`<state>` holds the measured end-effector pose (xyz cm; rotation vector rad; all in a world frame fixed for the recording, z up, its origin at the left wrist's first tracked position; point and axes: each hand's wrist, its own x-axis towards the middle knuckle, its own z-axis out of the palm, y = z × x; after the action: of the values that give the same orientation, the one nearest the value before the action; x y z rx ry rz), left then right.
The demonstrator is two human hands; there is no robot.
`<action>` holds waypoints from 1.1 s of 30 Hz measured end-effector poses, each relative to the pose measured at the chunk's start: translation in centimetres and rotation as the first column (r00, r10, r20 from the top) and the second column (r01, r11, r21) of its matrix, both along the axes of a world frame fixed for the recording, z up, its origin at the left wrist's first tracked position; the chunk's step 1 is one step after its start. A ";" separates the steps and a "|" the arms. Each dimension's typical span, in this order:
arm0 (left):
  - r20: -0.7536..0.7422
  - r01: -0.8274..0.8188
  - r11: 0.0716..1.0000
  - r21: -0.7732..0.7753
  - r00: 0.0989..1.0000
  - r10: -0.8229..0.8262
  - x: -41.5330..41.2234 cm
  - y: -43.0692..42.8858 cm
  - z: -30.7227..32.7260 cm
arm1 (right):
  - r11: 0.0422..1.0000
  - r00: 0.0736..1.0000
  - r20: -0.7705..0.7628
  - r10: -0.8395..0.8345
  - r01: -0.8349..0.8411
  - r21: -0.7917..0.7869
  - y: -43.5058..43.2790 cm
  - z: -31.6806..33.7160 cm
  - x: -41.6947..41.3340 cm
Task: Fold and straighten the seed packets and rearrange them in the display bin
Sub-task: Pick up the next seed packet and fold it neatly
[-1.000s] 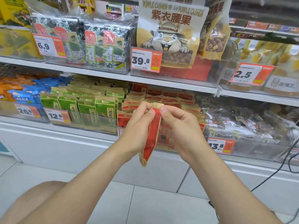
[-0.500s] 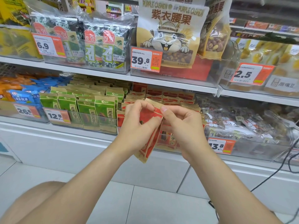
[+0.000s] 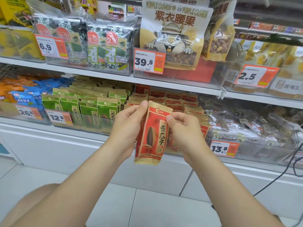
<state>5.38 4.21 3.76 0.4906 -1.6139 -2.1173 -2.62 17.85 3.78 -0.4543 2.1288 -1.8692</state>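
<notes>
A red and tan seed packet [image 3: 153, 135] hangs upright in front of the shelf, its printed face turned toward me. My left hand [image 3: 129, 126] pinches its top left corner and curls round its left edge. My right hand [image 3: 183, 128] pinches its right edge near the top, thumb on the front. Behind my hands stands the clear display bin [image 3: 203, 145] filled with several more red seed packets [image 3: 178, 102] in rows; my hands hide the bin's front left part.
A bin of green seed packets [image 3: 88, 110] sits just left, blue and orange bags [image 3: 23, 99] farther left. Clear bags of nuts [image 3: 255, 123] fill the bin at right. Seaweed packs [image 3: 100, 46] and a cashew bag [image 3: 173, 36] stand on the shelf above. A black cable [image 3: 278, 177] hangs at right.
The packet has turned from edge-on to face-on and now hangs flat and spread between both hands. My hands have moved slightly apart.
</notes>
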 end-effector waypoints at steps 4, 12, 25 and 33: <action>-0.091 0.191 0.976 -0.108 0.975 -0.201 0.1 0.7 -0.5 | 0.996 0.991 0.128 -0.032 0.043 -0.083 -0.2 -0.1 0.0; -0.135 0.111 0.981 -0.159 0.982 -0.133 0.1 1.2 -0.7 | 0.987 0.976 0.216 0.026 0.009 -0.158 -0.7 0.5 0.6; -0.140 0.047 0.990 -0.134 0.988 -0.066 0.5 0.1 -0.2 | 0.957 0.978 0.100 0.184 -0.155 -0.245 -1.1 0.3 1.1; -0.138 0.008 0.993 -0.121 0.990 -0.025 0.4 -0.2 0.0 | 0.938 0.950 0.131 0.282 -0.244 -0.248 -1.0 0.3 0.8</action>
<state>5.80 4.01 3.73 0.2846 -1.6580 -2.0032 -1.78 16.82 4.07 -0.5815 1.6626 -1.9272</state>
